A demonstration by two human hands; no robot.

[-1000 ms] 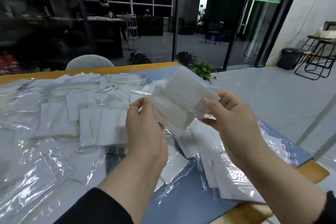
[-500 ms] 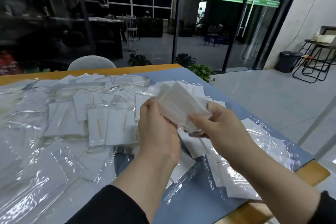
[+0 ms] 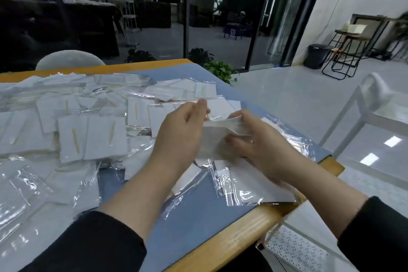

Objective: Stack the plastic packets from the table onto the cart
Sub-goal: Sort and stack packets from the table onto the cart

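A small bundle of clear plastic packets [image 3: 215, 139] with white inserts is held between both hands just above the table. My left hand [image 3: 181, 137] grips its left end, and my right hand [image 3: 258, 146] curls round its right side with the thumb on top. Many more packets [image 3: 92, 137] lie scattered over the blue-topped table [image 3: 194, 210]. Part of a white cart [image 3: 362, 104] stands to the right of the table, and a perforated white cart shelf [image 3: 295, 247] shows below the table's near right corner.
The table's wooden edge [image 3: 238, 234] runs along the front right. A grey chair back [image 3: 68, 59] rises behind the far side. Potted plants [image 3: 220, 68], a dark bin [image 3: 315, 55] and black stools [image 3: 344, 51] stand on the floor beyond.
Both hands have brought the bundle down from chest height to just over the table, and the view has tilted down and right, bringing the cart into sight.
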